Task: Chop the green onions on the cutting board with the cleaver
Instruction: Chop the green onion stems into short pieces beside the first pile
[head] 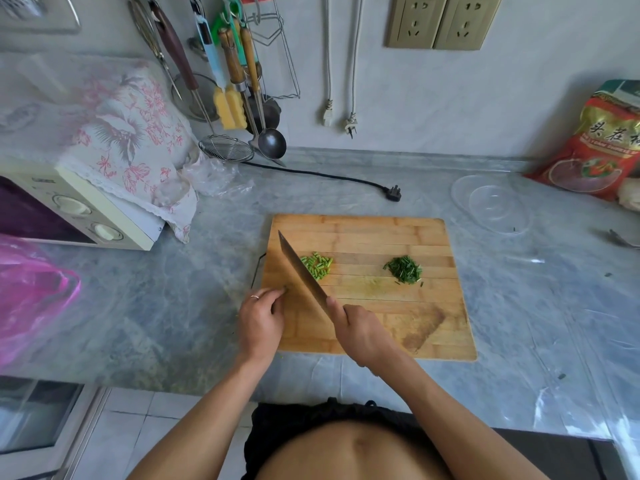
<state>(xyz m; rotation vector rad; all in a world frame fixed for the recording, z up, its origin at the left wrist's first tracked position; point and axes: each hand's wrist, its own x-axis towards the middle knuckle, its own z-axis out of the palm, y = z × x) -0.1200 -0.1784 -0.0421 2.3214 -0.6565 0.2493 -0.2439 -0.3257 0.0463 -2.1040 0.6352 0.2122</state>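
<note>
A grey marble counter fills the scene, and on it, near the person, lies the wooden cutting board, a stained patch showing toward its near right corner. Far left stands a small oven under a flowered cloth; a clear bowl sits to the right of the board and a red food bag leans at the far right wall. The cleaver slants across the board's left part, its tip pointing far and left, its blade close beside a heap of pale green onion pieces. A second, darker heap of chopped greens lies well apart, toward the board's middle right. The right hand is wrapped round the cleaver's handle, one finger reaching up along the blade's back. The left hand, ringed, lies at the board's left edge with fingers curled; whether they pinch a last stub of onion I cannot tell, as the blade and fingers hide that spot. The chopping looks far along, perhaps in its last cuts, since no whole stalk is visible. The next move likely calls for keeping the left fingertips tucked back from the edge, bringing the blade down on whatever remains, or sweeping the pale pieces together.
</note>
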